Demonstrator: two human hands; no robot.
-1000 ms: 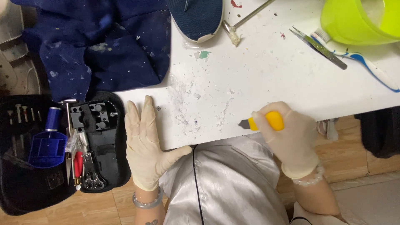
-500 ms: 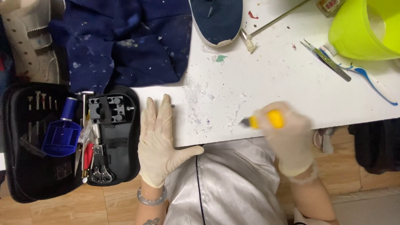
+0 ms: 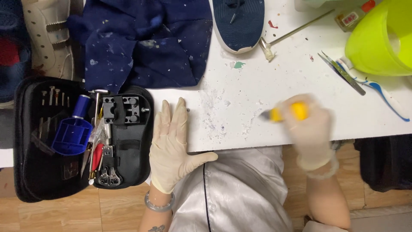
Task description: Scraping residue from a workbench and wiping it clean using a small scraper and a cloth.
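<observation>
Right hand [image 3: 310,129] fist-wrapped around yellow-handled tool [image 3: 288,113] — blurred, on the white table [image 3: 240,86]. Left hand [image 3: 171,144] flat, fingers spread, holding nothing — just beside open black tool case [image 3: 77,137].

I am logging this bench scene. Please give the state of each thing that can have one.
tool case: unzipped, lying open
left hand: gloved, flat on the table edge, holding nothing
right hand: gloved, closed on the yellow-handled tool, blurred
navy cloth: crumpled, speckled
green tub: open
white table: stained
</observation>
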